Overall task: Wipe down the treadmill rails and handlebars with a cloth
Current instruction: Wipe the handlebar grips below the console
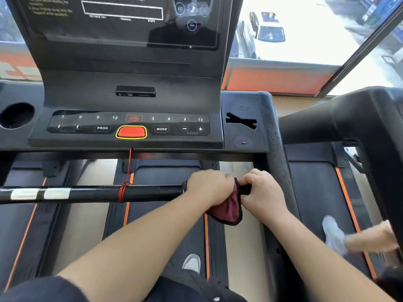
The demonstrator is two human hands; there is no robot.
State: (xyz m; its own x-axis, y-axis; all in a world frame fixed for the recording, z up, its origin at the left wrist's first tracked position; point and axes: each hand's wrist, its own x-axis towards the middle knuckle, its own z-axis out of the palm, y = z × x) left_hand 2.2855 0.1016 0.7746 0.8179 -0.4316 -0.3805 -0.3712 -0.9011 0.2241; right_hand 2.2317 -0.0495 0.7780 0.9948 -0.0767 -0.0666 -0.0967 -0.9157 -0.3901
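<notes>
**Head view: cloth at the right end of the front handlebar**

Head view looks down on the treadmill console (pixel 130 125) and the black handlebar (pixel 98 192) that crosses in front of the person. Both hands are at the right end of this bar. The left hand (pixel 209 186) is closed around the bar, and the dark red cloth (pixel 229 208) hangs down from under it. The right hand (pixel 261 190) is just beside it, with its fingers closed on the bar end and on the upper edge of the cloth. The two hands almost touch.

I judge that the step in hand is wiping the right end of the handlebar, or fixing the cloth around it. The long part of the bar to the left, past the red safety cord (pixel 123 191) tied on it and the white tape bands (pixel 41 192), probably waits for wiping. The next move asks for a firm wrap of the cloth and a slide to the left, with care at the cord knot.

For containers, the round cup holder (pixel 16 115) at the far left of the console looks dark inside; I cannot tell if something is in it.
</notes>
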